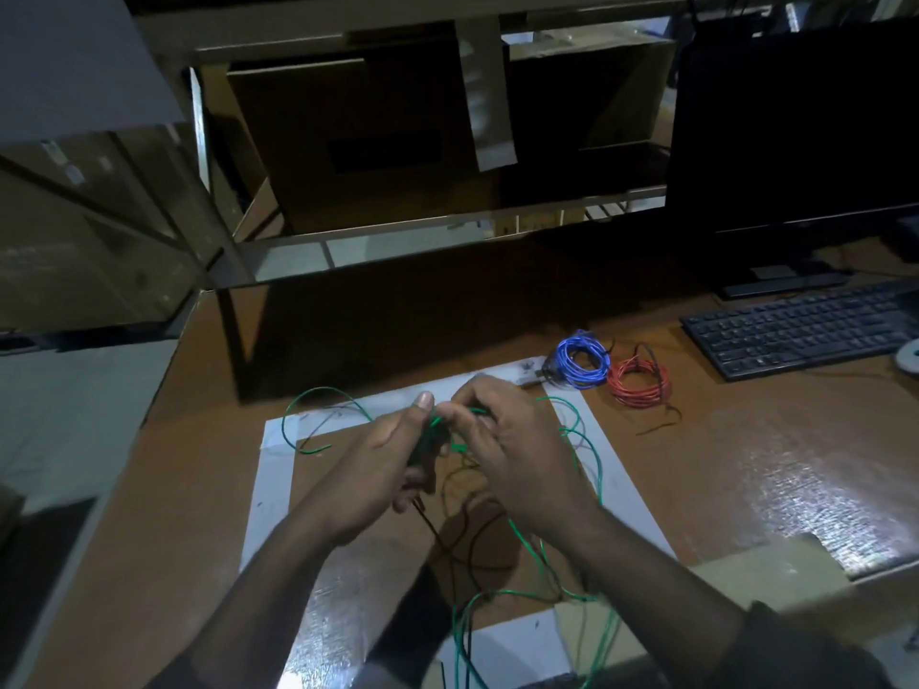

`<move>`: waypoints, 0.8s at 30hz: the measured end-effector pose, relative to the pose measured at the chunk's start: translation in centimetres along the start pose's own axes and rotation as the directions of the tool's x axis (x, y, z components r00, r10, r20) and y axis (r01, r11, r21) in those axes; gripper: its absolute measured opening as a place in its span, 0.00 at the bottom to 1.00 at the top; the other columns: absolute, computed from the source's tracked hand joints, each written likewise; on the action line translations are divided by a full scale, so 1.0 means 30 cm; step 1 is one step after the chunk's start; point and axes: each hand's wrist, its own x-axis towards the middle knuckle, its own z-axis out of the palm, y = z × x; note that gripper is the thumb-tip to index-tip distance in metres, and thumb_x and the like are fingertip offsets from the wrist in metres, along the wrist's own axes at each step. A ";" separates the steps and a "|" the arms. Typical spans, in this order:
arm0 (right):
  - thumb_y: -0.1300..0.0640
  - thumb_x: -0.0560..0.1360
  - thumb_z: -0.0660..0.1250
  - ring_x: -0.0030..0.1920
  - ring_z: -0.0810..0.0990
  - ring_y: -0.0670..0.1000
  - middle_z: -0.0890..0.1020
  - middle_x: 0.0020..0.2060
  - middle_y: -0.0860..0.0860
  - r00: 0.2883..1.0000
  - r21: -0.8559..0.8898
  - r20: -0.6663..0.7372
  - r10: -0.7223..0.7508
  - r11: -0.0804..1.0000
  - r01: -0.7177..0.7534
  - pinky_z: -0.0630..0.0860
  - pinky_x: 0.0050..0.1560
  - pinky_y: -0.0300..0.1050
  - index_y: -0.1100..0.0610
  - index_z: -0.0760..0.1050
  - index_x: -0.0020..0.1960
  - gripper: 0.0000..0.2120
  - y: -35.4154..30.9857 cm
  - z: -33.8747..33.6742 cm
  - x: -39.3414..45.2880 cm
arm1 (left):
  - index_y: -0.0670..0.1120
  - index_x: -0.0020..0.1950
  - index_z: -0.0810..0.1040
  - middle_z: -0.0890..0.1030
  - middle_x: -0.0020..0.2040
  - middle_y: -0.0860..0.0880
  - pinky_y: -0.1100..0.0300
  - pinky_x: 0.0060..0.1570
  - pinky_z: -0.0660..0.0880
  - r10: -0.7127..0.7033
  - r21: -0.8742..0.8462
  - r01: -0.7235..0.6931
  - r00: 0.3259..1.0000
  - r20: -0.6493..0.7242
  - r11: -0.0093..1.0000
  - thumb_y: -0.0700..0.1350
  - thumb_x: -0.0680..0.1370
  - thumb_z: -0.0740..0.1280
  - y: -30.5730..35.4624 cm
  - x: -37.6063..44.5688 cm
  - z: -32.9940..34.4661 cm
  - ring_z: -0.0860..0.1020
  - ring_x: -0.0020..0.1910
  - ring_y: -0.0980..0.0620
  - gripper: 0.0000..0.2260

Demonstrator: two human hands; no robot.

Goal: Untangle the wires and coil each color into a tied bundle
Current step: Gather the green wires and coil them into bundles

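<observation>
Both hands meet over the middle of the brown table. My left hand grips a small bunch of green wire mixed with black wire, thumb up. My right hand pinches the green wire right beside the left thumb. Loose green loops spread to the left and right of the hands and trail down toward the table's front edge. Black strands hang below the hands. A coiled blue bundle and a coiled red bundle lie side by side at the back right.
A white taped rectangle frames the work area on the table. A black keyboard and a dark monitor stand at the right. Cardboard boxes sit on metal shelving behind the table.
</observation>
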 end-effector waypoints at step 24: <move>0.47 0.84 0.60 0.32 0.70 0.41 0.73 0.30 0.43 0.967 0.065 0.165 0.194 0.976 -0.207 0.67 0.34 0.41 0.52 0.70 0.41 0.15 0.078 0.002 -0.078 | 0.46 0.52 0.75 0.84 0.54 0.47 0.67 0.37 0.75 0.200 -0.951 -0.158 0.974 -0.107 0.266 0.45 0.89 0.52 0.061 0.027 -0.076 0.77 0.33 0.60 0.13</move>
